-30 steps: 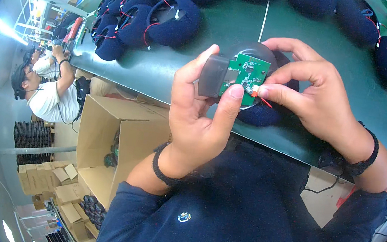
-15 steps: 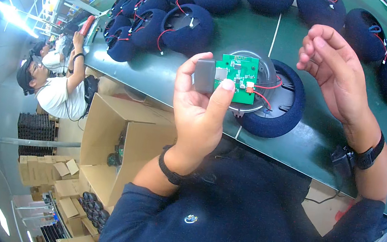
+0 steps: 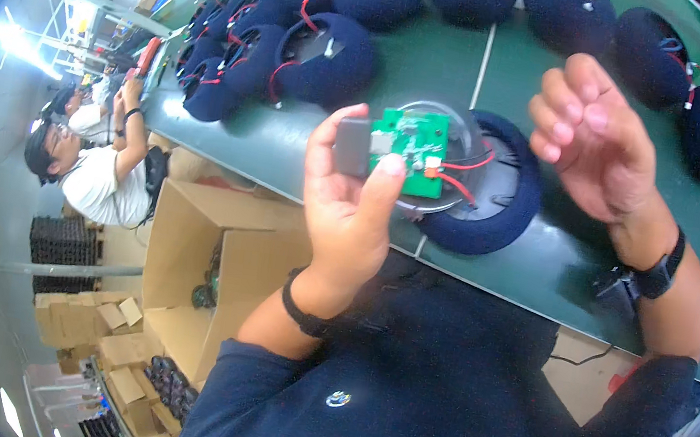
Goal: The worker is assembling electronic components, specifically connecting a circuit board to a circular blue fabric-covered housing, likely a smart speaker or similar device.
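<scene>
My left hand (image 3: pixel 344 209) is closed on a green circuit board (image 3: pixel 425 140), its thumb on the board's face and a dark grey block (image 3: pixel 351 147) at the board's left edge by the fingers. Red and black wires (image 3: pixel 468 158) run from a small connector on the board. Behind the board is a round translucent grey plastic part (image 3: pixel 467 137); whether the hand grips it too is hidden. Under it on the bench lies a navy fabric-covered ring-shaped housing (image 3: pixel 495 235). My right hand (image 3: pixel 597 150) is raised at the right, fingers curled toward the thumb; anything inside them cannot be made out.
Several similar navy housings (image 3: pixel 329 59) with red and blue wires line the back and left of the green bench (image 3: pixel 426 59). A black boxy object (image 3: pixel 618 287) sits by my right wrist. An open cardboard box (image 3: pixel 186 236) stands at the left; beyond, a co-worker (image 3: pixel 109 180) works.
My left hand and the board have shifted slightly left and down in the picture. My right hand has turned, its fingers curling in more. The view has moved a little.
</scene>
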`<state>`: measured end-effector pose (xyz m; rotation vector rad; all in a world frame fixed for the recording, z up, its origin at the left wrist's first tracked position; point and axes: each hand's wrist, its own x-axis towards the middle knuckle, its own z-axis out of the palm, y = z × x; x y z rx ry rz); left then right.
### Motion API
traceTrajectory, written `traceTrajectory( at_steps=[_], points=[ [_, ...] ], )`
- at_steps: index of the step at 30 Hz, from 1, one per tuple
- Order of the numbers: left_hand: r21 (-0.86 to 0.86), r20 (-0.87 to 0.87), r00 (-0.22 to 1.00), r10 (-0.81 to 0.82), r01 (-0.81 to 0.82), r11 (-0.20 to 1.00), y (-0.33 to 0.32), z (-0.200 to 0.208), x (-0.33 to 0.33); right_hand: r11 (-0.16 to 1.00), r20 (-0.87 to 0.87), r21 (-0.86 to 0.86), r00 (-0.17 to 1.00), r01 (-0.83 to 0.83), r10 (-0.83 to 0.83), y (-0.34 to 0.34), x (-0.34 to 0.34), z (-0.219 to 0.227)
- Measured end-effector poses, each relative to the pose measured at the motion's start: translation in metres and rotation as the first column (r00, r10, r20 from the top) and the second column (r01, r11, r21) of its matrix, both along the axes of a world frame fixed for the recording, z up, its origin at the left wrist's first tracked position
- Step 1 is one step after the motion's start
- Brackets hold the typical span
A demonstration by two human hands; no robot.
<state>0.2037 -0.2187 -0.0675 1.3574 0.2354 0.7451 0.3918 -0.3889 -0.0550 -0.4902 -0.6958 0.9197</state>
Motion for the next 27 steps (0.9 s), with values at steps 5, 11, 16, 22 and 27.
traceTrajectory(
  at_steps=[5, 11, 16, 22, 27],
  points=[
    [0.066, 0.021, 0.997, 0.074, -0.076, 0.995, 0.003, -0.009, 0.002, 0.981, -0.032, 0.109, 0.986, -0.162, 0.166, 0.003, -0.006, -0.001],
    [0.027, -0.016, 0.999, 0.045, -0.044, 0.999, 0.008, -0.004, 0.01, 0.973, 0.008, 0.125, 0.981, -0.192, 0.192, 0.004, -0.011, 0.002],
    [0.162, 0.043, 0.995, 0.091, -0.097, 0.982, 0.024, 0.005, -0.002, 0.964, 0.116, -0.169, 0.976, 0.204, -0.186, 0.003, 0.004, 0.006],
    [0.586, 0.127, 0.991, -0.041, -0.042, 0.809, 0.026, -0.001, -0.046, 0.859, 0.431, -0.271, 0.853, 0.434, -0.295, 0.009, 0.014, -0.01],
    [0.607, 0.083, 0.986, 0.145, -0.166, 0.777, 0.013, -0.001, -0.049, 0.884, 0.559, -0.314, 0.82, 0.347, -0.124, 0.001, 0.012, -0.004]
  ],
)
